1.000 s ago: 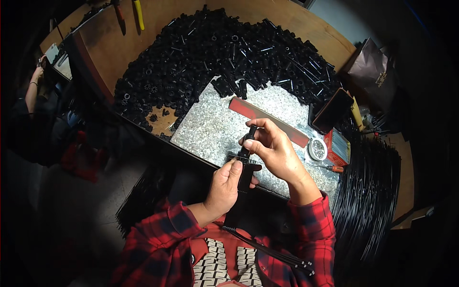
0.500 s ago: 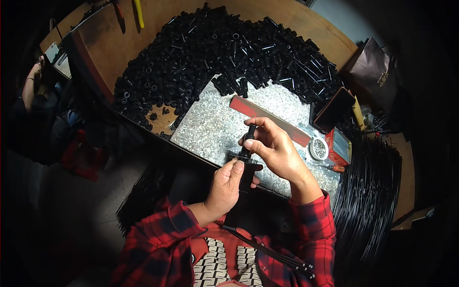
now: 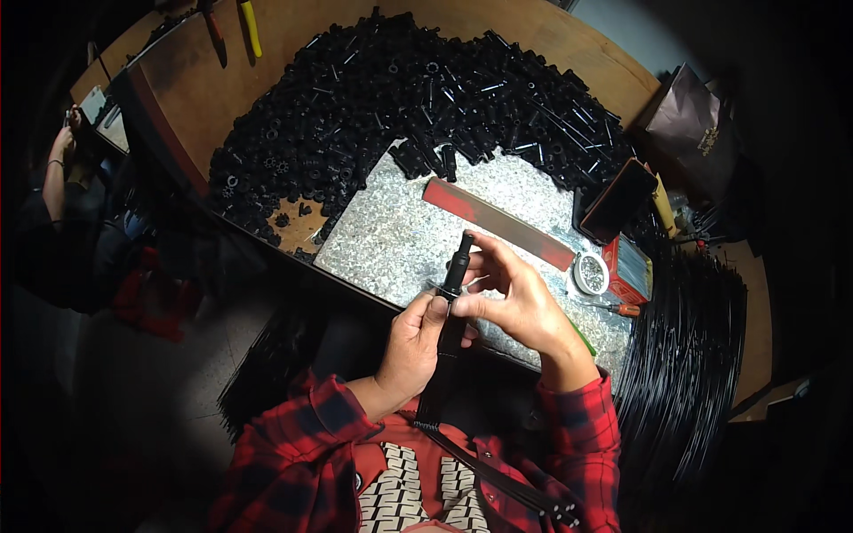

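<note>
Over the near edge of the worktop, both hands are on what looks like a black umbrella frame (image 3: pixel 458 269), its stepped plastic top pointing up and away from me. My left hand (image 3: pixel 410 354) is closed around the part below the collar, its thumb pressed near the collar. My right hand (image 3: pixel 522 306) grips from the right: the thumb is at the collar, and the index finger reaches toward the tip. The other right fingers are partly hidden behind the tube. Slim black rods with pale tips (image 3: pixel 560 513) run down across my lap.
A large heap of black plastic parts (image 3: pixel 400 98) fills the back of the speckled board (image 3: pixel 373 222). On the board are a red-brown bar (image 3: pixel 498 224), a white dish (image 3: pixel 591 273) and an orange-handled screwdriver (image 3: pixel 626 310). Black rods (image 3: pixel 684 355) hang at right; another person's arm (image 3: pixel 55 178) shows far left.
My right thumb has slid down from the tube's upper part to the collar, and the right fingers have spread along the tube. My left hand stays closed in nearly the same place.
</note>
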{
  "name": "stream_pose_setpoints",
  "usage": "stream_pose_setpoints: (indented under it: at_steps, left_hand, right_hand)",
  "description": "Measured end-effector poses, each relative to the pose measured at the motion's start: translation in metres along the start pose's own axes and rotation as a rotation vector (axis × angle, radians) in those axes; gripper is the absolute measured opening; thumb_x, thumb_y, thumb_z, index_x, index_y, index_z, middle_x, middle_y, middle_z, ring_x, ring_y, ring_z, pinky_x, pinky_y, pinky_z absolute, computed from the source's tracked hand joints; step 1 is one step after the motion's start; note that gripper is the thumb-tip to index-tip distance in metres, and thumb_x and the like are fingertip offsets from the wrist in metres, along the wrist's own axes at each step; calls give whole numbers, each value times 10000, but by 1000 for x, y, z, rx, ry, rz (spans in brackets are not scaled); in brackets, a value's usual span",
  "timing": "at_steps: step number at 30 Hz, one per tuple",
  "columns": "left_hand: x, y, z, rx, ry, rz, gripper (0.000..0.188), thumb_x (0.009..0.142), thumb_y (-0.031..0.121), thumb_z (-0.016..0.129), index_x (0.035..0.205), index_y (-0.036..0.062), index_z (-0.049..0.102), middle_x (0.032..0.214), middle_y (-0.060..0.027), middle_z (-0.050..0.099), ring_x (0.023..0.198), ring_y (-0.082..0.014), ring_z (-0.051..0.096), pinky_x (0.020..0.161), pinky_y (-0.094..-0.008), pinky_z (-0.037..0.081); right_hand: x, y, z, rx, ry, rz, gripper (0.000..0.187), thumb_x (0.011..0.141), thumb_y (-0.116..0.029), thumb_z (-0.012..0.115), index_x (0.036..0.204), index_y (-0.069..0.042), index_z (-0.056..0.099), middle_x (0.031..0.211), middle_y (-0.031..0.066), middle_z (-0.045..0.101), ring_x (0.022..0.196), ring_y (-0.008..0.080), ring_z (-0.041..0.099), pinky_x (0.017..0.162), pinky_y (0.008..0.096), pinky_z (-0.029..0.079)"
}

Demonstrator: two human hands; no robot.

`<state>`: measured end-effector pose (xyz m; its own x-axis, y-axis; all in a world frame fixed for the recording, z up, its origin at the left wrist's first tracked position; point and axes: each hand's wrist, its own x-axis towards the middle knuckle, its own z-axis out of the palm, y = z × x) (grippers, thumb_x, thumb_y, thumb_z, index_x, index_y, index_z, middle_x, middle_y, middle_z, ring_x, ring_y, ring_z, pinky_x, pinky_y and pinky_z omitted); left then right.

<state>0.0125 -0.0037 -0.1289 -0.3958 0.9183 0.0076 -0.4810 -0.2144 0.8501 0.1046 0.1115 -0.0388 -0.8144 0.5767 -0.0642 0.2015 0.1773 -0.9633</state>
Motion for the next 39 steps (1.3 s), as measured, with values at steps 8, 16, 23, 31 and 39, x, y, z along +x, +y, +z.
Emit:
stream_pose_setpoints:
  at_steps: [8,16,23,31,39]
  left_hand:
    - [-2,8,7,-42,-17,-8,304,1025,212,333,1013,-10,540,841,-47,590,732,-94,571,671,-228,485]
    - [-4,7,4,-87,-123,-51,328,1024,261,335,1041,-1,532,876,-68,609,775,-111,601,734,-242,501]
    - [-3,13,1,-70,-132,8,404,1022,292,330,1193,-31,503,1116,-118,582,1017,-173,571,901,-321,451]
    - [-15,27,7,-2,-215,37,401,1017,275,352,1216,-41,499,1261,-146,513,1157,-193,489,1012,-350,349]
    - [-15,17,-3,8,-143,39,427,1012,281,362,1274,-48,433,1285,-144,483,1124,-208,525,979,-350,406]
  right_hand:
    - [-14,12,2,-32,-68,138,377,775,-107,744,1078,22,560,1004,99,569,742,166,623,625,274,521]
    - [-12,23,-7,199,-129,35,158,810,1,676,918,13,561,951,59,527,625,117,607,531,234,521]
    - [-20,45,13,45,182,-43,361,751,-76,766,997,-12,510,877,18,485,645,54,471,518,209,500]
    - [-50,51,30,521,146,186,211,859,-172,682,907,-11,555,711,21,591,498,69,530,467,186,413]
    - [-59,40,45,346,170,121,169,880,-183,656,848,-20,624,637,-14,566,510,54,524,466,191,412]
